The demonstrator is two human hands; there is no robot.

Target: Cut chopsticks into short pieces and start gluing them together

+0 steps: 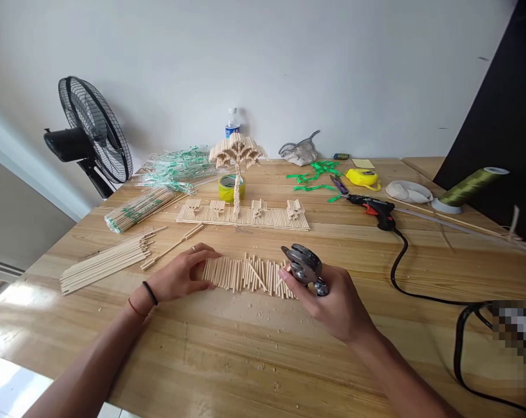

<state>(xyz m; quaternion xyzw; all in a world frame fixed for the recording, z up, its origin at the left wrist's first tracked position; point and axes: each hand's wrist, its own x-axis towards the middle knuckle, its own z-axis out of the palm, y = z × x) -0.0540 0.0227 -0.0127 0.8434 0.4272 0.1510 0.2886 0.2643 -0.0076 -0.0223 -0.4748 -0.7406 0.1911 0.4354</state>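
Note:
A row of short cut wooden sticks [234, 274] lies side by side on the table, with a few lying crosswise on top. My left hand [187, 270] rests at the row's left end, thumb and fingers apart and touching the end sticks. In my right hand [337, 296] is a pair of dark metal cutting pliers [304, 262], held over the row's right end. Their handles are mostly hidden by my palm. Behind the row stands a stick-built tree model [237, 154], at a long slatted stick base [245, 217] with small stick pieces on it.
Long sticks [106, 261] and a wrapped stick bundle [139, 209] lie left, near plastic wrappers [176, 165]. Behind are yellow tape [226, 188], a bottle [232, 123] and a fan [95, 133]. Right are a corded glue gun [374, 209], snips [339, 184], a tape measure [362, 179] and a thread spool [472, 188].

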